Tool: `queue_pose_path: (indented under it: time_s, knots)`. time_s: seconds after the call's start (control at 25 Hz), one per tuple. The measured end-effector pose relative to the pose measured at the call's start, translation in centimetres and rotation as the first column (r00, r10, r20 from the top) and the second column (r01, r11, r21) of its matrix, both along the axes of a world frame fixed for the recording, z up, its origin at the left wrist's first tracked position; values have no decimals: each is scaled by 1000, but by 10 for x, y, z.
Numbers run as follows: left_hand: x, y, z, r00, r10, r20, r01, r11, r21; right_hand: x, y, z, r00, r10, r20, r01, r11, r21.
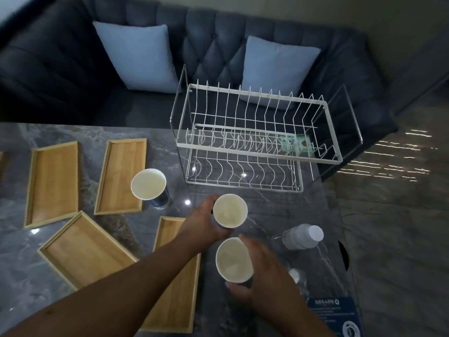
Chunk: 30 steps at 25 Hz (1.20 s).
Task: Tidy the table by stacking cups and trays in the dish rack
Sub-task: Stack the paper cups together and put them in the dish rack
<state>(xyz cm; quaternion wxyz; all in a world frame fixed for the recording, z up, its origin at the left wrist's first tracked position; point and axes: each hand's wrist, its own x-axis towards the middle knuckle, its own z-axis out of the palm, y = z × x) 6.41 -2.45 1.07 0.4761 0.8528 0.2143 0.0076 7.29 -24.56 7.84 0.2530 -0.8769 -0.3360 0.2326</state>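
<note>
Head view: both hands' fingers wrap white paper cups, left [201, 224] the far one [230, 210], right [264, 271] the near [233, 260]; light, crushable, so hold the walls gently.

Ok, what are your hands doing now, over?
Left hand on one cup, right hand on another cup. Dish rack empty. Bottle nearby, not blocking.

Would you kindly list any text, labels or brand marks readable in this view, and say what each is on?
None can be read.
Blue card at the table's near right: white lettering and a round logo, too blurred.
Green label in the dish rack: print too small.
</note>
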Motion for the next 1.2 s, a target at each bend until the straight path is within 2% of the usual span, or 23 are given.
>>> queue_pose_path:
  time_s: [0.24, 0.4, 0.72, 0.92, 1.0, 1.2]
  knots:
    - [-10, 9, 3, 997, -73, -4, 73, 997, -38, 16, -1, 98, 982, -146, 124, 120, 973, 195]
    - [-10, 10, 3, 995, -99, -19, 98, 995, -35, 41, 24, 119, 970, -172, 174, 121, 955, 269]
    - [-9, 11, -7, 996, -83, -13, 82, 996, -16, 56, 54, 48, 970, -119, 212, 102, 991, 92]
    - [-7, 9, -12, 996, -90, -25, 89, 996, -33, 62, 68, 3, 984, -42, 174, 60, 993, -103]
    - [-7, 8, -13, 995, -96, -16, 96, 995, -36, 65, 69, -9, 992, -44, 117, 57, 992, -111]
    - [-7, 3, -12, 996, -93, -3, 93, 995, -36, 68, 66, -25, 986, -154, -62, 154, 988, -14]
